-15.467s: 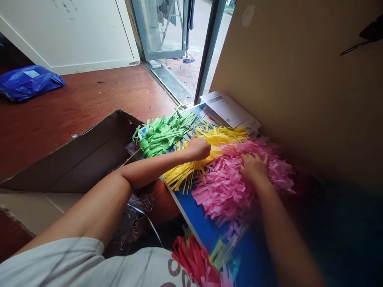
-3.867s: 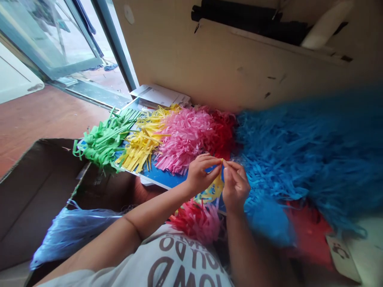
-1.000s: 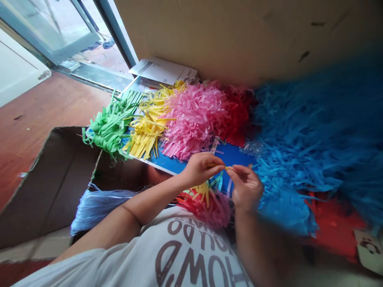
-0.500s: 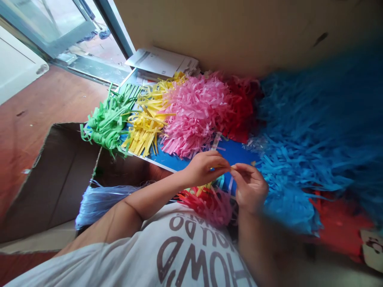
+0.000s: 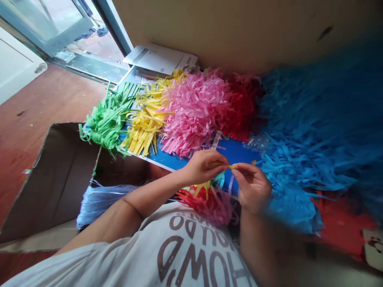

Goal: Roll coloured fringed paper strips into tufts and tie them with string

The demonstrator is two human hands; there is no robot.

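Note:
My left hand (image 5: 202, 165) and my right hand (image 5: 253, 186) meet fingertip to fingertip over a blue board (image 5: 233, 153). Both pinch a thin yellow paper strip (image 5: 231, 166) between them. Beneath the hands lies a small mixed bundle of red, yellow and pink fringe (image 5: 208, 199) in my lap. Beyond the hands, on the board, sit piles of cut paper fringe: green (image 5: 104, 119), yellow (image 5: 143, 123), pink (image 5: 194, 111) and red (image 5: 242, 107). A large heap of blue fringe (image 5: 314, 131) fills the right side.
An open cardboard box (image 5: 54, 179) stands at the left, with a pale blue plastic tassel bundle (image 5: 98, 199) at its edge. White papers (image 5: 161, 59) lie near the beige wall (image 5: 239, 28). A glass door (image 5: 48, 24) opens onto a red-brown floor (image 5: 32, 107).
Over the last second the hands have stayed pinched together on the yellow strip, shifting only slightly. Much earlier, they were pressed into the yellow and pink piles.

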